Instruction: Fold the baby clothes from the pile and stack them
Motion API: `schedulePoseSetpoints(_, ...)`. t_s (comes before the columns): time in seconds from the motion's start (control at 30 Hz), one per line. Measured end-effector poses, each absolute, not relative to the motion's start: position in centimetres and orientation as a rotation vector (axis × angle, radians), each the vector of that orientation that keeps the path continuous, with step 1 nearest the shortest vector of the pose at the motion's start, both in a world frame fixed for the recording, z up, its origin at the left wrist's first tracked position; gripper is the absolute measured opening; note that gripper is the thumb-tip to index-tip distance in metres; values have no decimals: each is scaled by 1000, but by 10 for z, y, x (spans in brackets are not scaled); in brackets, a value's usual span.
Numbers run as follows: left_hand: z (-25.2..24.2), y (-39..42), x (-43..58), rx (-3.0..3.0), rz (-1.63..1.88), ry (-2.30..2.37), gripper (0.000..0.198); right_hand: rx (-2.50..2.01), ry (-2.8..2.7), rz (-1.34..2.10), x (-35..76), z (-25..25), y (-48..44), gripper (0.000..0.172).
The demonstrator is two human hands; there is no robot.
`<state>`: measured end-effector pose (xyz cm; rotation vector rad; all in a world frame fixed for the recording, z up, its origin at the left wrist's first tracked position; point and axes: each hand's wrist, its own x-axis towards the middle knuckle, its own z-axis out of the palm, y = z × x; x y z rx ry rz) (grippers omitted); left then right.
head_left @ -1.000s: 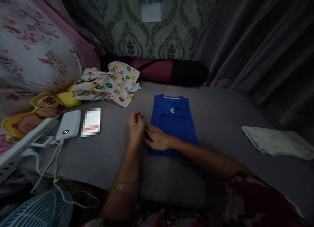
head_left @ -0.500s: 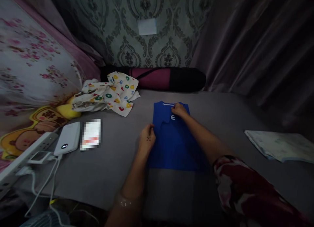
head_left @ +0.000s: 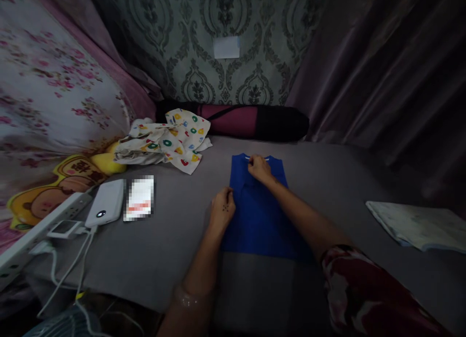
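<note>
A blue shirt [head_left: 260, 225] with a white strip inside its neckline lies spread on the grey surface in front of me. My left hand [head_left: 223, 207] is at its left edge, thumb and fingers closed on the cloth there. Just below the neckline, my right hand [head_left: 259, 169] has its fingers bent together on the front of the shirt, pinching the fabric. That hand covers the small white print on the chest. Slight creases run across the cloth between my two hands.
A crumpled patterned cloth [head_left: 178, 140] lies at the back left, near a long black and maroon bag [head_left: 236, 121]. At left are a white power bank [head_left: 106, 201], a blurred-out card [head_left: 140, 197] and a power strip [head_left: 43, 230] with cables. A folded pale cloth [head_left: 418, 223] lies at right.
My right hand has shifted slightly left and down from the neckline, over the white print. My left hand stays at the shirt's left edge. The whole view has moved a little.
</note>
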<state>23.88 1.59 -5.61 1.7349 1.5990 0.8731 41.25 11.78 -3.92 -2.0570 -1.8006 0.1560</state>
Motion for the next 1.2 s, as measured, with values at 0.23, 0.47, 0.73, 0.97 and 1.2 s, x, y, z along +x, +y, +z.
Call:
schedulePoseSetpoints(0.23,-53,16,238,1718,845,1601,26,-1924,-2170,45,383,-52,99,42)
schedulePoseSetpoints(0.47,-57,17,238,1739,897,1583,24,-1879,-2213,17,377,-60,98,38)
schedulePoseSetpoints(0.73,-57,16,237,1718,893,1650,26,-1978,-1907,158,393,-44,134,48)
schedulePoseSetpoints(0.97,-55,17,237,1726,830,1661,28,-2015,-2136,236,372,-70,138,63)
schedulePoseSetpoints(1.2,-58,17,237,1751,857,1659,28,-2043,-2140,274,367,-82,139,66)
